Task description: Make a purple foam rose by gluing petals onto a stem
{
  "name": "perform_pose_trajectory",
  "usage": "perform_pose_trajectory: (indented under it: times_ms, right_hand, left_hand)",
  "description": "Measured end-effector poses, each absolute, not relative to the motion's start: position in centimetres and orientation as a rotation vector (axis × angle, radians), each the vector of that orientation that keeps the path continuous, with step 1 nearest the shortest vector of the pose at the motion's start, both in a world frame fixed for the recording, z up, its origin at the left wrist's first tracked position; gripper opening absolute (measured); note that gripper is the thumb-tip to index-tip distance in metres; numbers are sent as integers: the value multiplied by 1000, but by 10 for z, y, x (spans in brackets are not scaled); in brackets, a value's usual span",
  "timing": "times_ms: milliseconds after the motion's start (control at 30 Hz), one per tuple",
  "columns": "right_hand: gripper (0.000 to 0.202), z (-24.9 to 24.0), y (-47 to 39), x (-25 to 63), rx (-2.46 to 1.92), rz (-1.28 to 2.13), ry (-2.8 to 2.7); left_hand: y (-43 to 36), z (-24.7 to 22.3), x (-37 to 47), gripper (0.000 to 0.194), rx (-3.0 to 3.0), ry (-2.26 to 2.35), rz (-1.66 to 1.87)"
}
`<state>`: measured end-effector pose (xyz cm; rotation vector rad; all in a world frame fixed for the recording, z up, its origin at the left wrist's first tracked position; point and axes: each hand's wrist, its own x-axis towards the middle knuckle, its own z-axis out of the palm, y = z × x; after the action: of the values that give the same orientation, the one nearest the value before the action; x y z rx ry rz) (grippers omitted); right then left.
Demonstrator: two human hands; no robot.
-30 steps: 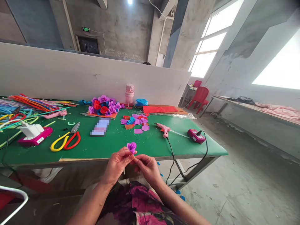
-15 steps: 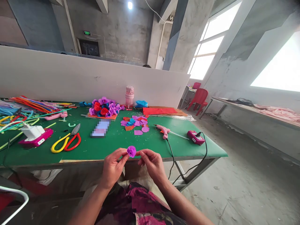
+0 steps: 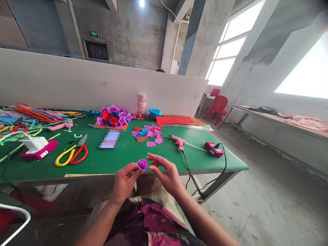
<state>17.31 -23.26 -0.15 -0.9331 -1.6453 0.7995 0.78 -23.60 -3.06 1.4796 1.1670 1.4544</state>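
A small purple flower (image 3: 142, 164) is pinched between the thumb and fingers of my left hand (image 3: 125, 181), just in front of the table's near edge. Close to its right side is my right hand (image 3: 165, 172), thumb and fingers apart, with nothing seen between them. Beyond the hands, loose purple, red and blue petal pieces (image 3: 151, 144) lie on the green table (image 3: 128, 159). A pink glue gun (image 3: 178, 141) rests to their right. At the back, a cluster of purple, red and blue flowers (image 3: 113, 121) sits on an orange sheet.
Scissors with yellow and red handles (image 3: 82, 153) lie at left, near a magenta power block (image 3: 38, 153) and many coloured stems (image 3: 38, 114). A pink bottle (image 3: 141, 106) stands at the back. Another magenta block (image 3: 214, 150) with a black cable is at right.
My right hand has come away from the flower and its fingers have spread. The flower, still in my left hand, has shifted slightly left and tilted.
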Motion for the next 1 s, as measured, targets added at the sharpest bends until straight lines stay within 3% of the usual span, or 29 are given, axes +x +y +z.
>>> perform_pose_trajectory:
  times_ms: [100,167,500,800,900,1000]
  right_hand:
    - [56,1,-237,166,-886,681,-1775]
    - [59,2,-240,163,-905,612,-1810]
    - [44,2,-244,162,-981,581,-1765]
    - [45,0,-244,163,-964,665,-1711]
    - [51,1,-242,166,-923,806,-1633]
    - [36,0,-236,170,-887,1115,-1393]
  left_hand:
    - [-238,-27,10,13,1476,1123,1446]
    - [-238,-27,11,13,1474,1093,1436]
    - [-239,-27,11,12,1495,1094,1418]
    - [-238,-31,11,15,1478,1093,1396]
    - [-238,-32,11,14,1388,1089,1392]
    - [-237,-30,10,15,1194,1061,1418]
